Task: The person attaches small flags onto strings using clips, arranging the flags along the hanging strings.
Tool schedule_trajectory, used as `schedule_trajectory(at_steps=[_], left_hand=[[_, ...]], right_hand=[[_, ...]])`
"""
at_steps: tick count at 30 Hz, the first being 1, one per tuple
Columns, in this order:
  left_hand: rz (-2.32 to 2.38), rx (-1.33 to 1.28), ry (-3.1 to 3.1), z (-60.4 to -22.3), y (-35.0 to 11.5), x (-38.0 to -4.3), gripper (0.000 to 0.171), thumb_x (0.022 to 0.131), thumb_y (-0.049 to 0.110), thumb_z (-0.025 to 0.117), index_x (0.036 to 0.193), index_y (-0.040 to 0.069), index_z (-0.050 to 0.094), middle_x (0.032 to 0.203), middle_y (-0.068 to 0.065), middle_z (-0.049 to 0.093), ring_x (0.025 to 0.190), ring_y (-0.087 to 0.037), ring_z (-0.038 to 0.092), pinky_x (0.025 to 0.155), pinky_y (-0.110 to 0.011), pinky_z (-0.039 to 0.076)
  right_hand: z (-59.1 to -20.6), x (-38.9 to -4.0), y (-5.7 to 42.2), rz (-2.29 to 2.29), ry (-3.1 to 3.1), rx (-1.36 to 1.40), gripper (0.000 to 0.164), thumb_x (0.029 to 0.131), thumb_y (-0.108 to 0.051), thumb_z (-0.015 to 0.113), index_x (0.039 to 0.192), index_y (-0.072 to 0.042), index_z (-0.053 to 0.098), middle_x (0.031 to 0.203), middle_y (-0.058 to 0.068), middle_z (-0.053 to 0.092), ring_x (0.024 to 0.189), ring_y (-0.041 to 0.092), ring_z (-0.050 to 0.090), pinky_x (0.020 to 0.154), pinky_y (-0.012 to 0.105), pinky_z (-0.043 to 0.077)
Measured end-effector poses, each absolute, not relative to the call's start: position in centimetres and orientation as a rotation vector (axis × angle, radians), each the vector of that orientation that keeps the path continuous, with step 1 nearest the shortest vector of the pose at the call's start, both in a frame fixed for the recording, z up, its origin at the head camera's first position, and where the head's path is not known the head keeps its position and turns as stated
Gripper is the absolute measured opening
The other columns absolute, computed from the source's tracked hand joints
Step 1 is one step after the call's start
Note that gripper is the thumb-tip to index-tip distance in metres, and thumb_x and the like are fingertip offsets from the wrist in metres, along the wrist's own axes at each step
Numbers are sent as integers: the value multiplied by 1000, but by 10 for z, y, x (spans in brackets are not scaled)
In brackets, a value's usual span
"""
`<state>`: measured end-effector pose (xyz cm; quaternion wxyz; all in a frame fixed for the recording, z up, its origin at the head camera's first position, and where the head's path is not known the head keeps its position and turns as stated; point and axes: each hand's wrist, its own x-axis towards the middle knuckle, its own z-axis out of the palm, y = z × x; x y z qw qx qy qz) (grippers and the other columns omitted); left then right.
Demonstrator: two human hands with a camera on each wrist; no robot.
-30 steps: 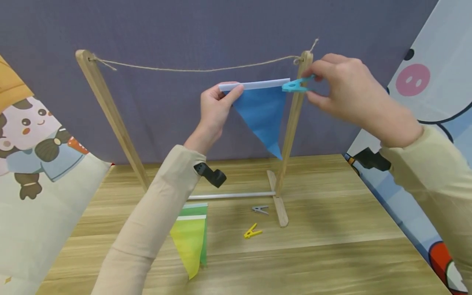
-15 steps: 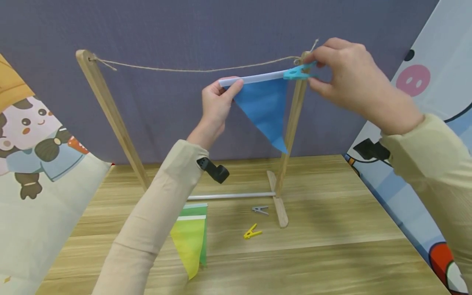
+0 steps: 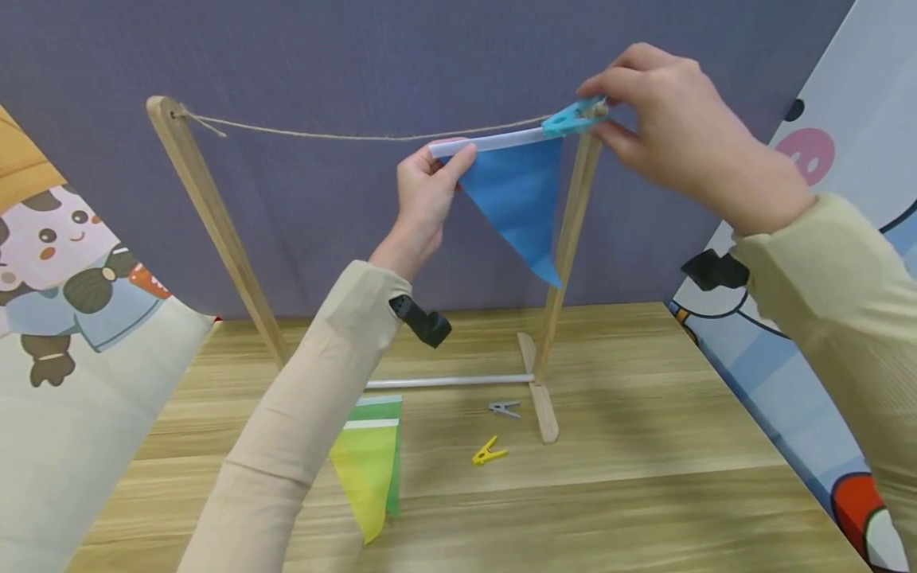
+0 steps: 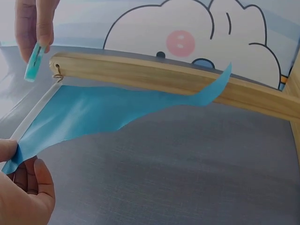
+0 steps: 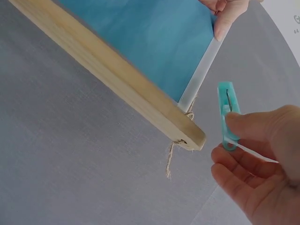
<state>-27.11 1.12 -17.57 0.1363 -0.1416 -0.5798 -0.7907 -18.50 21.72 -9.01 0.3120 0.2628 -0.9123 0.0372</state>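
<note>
My left hand point(image 3: 421, 203) pinches the left end of the white top band on a blue triangular pennant point(image 3: 517, 203), which hangs point down in front of the right post point(image 3: 573, 219). Between thumb and fingers, my right hand point(image 3: 677, 131) holds a light blue clothespin point(image 3: 566, 119) by its handle end. In the head view the clothespin overlaps the band's right corner and the post's top. The right wrist view shows this clothespin point(image 5: 226, 93) apart from the pennant and the post. Just behind the band runs a twine line point(image 3: 322, 137), tied to both posts.
The left post point(image 3: 215, 215) leans at the left, and a white rod point(image 3: 458, 380) joins the stand low down. On the wooden table lie a grey clothespin point(image 3: 505, 408), a yellow clothespin point(image 3: 489, 453), a yellow pennant point(image 3: 365, 469) and a green pennant point(image 3: 383, 408).
Both hands have risen toward the twine, bringing the blue pennant's band up near it. The right hand has lifted the light blue clothespin up to the post's top in the head view.
</note>
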Motion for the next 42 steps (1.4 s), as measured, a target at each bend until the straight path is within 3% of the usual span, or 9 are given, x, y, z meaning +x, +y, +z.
schedule_trajectory(at_steps=[12,23,33,42], left_hand=[[-2286,-367,-1664,-176,13,-275,17,85,4,68,98,-6,66,69,3,59,59,-7,48,60,-23,42],[-2274,-359,-1659,-175,12,-278,17,86,5,68,99,-6,66,70,3,59,60,-7,49,62,-25,43],[-2259,-357,-1680,-174,13,-280,20,86,8,68,101,-4,67,71,3,60,60,-8,50,61,-22,43],[-2279,-380,-1645,-174,15,-281,19,85,7,69,100,-5,67,69,3,60,60,-7,50,61,-23,43]], right_hand=[[-71,-198,201,2,-2435,728,27,91,2,54,116,13,55,113,29,52,98,39,50,90,52,45],[-50,-213,179,-417,-2438,772,19,89,6,58,106,12,61,107,30,57,97,41,45,92,52,44],[-42,-223,167,-595,-2493,790,21,85,4,65,105,11,63,108,30,59,97,42,50,90,52,45],[-42,-227,158,-600,-2583,762,20,89,4,58,107,12,61,110,32,58,96,45,55,86,52,47]])
